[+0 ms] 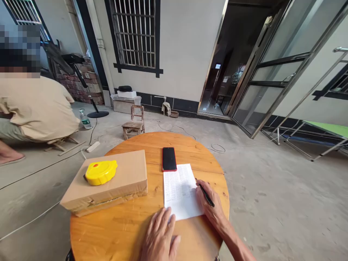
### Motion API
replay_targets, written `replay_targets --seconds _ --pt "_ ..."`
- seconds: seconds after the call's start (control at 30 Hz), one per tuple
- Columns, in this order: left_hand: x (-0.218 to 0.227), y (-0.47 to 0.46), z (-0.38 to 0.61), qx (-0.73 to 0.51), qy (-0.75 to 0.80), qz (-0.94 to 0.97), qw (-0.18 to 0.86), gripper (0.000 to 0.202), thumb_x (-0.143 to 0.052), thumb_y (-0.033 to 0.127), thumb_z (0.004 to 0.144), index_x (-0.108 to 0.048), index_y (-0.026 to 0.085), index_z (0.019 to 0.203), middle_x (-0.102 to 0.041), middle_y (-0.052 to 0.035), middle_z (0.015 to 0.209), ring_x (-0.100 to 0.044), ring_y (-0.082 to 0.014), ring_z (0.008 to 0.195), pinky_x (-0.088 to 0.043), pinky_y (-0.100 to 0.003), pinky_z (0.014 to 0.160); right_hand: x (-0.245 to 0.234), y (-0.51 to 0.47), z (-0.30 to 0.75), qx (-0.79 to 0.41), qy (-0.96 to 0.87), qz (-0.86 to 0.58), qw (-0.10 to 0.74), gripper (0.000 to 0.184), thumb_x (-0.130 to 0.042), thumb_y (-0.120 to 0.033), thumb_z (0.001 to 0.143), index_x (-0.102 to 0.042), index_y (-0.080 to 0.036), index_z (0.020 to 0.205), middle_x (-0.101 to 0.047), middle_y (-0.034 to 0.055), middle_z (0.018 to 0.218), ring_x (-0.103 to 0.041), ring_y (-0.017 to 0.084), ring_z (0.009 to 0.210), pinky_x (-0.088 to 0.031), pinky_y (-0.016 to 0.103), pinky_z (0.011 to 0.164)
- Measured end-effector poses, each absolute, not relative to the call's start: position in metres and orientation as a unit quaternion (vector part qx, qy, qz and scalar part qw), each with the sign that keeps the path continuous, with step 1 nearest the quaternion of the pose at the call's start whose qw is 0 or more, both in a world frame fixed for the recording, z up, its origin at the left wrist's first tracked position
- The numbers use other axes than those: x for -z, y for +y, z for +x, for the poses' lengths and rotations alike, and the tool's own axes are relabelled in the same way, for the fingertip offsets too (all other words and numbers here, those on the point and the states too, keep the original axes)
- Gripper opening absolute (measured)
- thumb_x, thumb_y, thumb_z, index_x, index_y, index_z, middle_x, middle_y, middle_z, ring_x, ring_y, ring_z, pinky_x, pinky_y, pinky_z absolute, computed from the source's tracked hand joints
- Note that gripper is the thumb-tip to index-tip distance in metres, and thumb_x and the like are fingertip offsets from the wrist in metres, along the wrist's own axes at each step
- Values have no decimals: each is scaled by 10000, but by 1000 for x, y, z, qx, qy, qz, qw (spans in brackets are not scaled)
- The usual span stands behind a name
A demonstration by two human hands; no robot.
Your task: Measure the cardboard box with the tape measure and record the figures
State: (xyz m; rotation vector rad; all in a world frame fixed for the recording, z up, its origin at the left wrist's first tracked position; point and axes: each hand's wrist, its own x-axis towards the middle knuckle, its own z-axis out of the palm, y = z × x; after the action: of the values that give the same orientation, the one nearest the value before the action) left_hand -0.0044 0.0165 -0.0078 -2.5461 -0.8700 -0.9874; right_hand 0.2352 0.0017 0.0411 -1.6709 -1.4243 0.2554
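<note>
- Paper (181, 192): near 3 o'clock on the round table (116, 226), likely there so the right hand (216, 214) can reach it.
- That hand pinches a black pen (207, 196) by the paper's edge; I can't tell if the tip touches.
- Left hand (159, 237): at 6 o'clock, flat, fingers a bit spread by the paper's corner, maybe to keep it still.
- Phone (169, 158): at 1 o'clock, by the paper's top, perhaps a weight.
- Box (127, 167): at 10 o'clock, tape measure (102, 173) on top, perhaps out of the way.
</note>
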Motion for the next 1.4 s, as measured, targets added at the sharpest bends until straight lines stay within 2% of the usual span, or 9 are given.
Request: replay_targets --seconds 0.07,0.13,0.23,0.3,0.4,0.53,0.7,0.93,1.4 --pt "2 9 -8 300 -324 -890 110 420 -568 274 823 -619 168 1226 -623 -77 1334 -577 -260 1193 -523 -398 926 -39 -5 241 -71 -629 -662 401 313 -442 -242 944 -590 -206 1218 -674 112 1199 -637 265 1082 -504 390 926" --pt "-4 1 -10 250 -357 -898 67 467 -567 269 844 -576 162 1299 -549 -80 1422 -521 -272 1273 -495 -432 1001 -38 -8 248 -30 -685 -646 336 445 -455 -168 876 -525 -191 1315 -623 140 1288 -597 292 1165 -489 429 954" --pt "-11 -4 -9 210 -384 -899 11 482 -567 272 867 -550 158 1336 -491 -97 1473 -458 -298 1334 -459 -490 1055 -42 3 254 20 -725 -650 226 593 -486 -112 775 -485 -172 1365 -597 160 1320 -608 312 1144 -508 422 891" --pt "-12 -5 -8 208 -388 -898 -11 485 -573 275 871 -545 155 1341 -482 -107 1479 -444 -311 1344 -455 -510 1061 -48 19 254 50 -741 -649 166 575 -491 -96 775 -509 -176 1345 -615 156 1300 -628 308 1093 -506 405 851" --pt "-12 -4 -6 223 -394 -891 -34 468 -571 263 876 -550 159 1332 -486 -102 1476 -441 -313 1344 -456 -519 1062 -55 52 250 65 -758 -636 129 465 -456 -59 846 -567 -180 1282 -640 155 1272 -626 300 1053 -474 399 847" --pt "-15 -4 -6 223 -406 -884 -60 459 -578 244 868 -558 160 1319 -486 -98 1475 -429 -320 1349 -437 -530 1082 -57 88 249 61 -774 -620 114 419 -428 -17 890 -611 -176 1232 -651 154 1253 -598 295 1098 -424 393 864" --pt "-17 -4 -7 223 -402 -885 -79 442 -580 228 870 -565 144 1303 -492 -112 1463 -416 -326 1353 -418 -537 1094 -54 74 259 52 -750 -646 135 512 -366 41 857 -594 -156 1270 -651 128 1275 -594 282 1148 -429 407 881" --pt "-14 -3 -6 249 -401 -876 -99 387 -585 204 866 -590 176 1252 -520 -98 1429 -430 -314 1335 -416 -529 1091 -50 -16 252 24 -722 -660 205 352 -397 -110 933 -660 -198 1149 -681 104 1216 -634 264 1084 -517 411 854" --pt "-16 -3 -7 262 -381 -883 -80 319 -546 170 882 -598 154 1196 -549 -134 1374 -449 -329 1308 -423 -546 1064 -35 -72 247 34 -772 -588 237 343 -420 -75 946 -636 -174 1193 -679 135 1254 -621 256 1181 -531 439 915"
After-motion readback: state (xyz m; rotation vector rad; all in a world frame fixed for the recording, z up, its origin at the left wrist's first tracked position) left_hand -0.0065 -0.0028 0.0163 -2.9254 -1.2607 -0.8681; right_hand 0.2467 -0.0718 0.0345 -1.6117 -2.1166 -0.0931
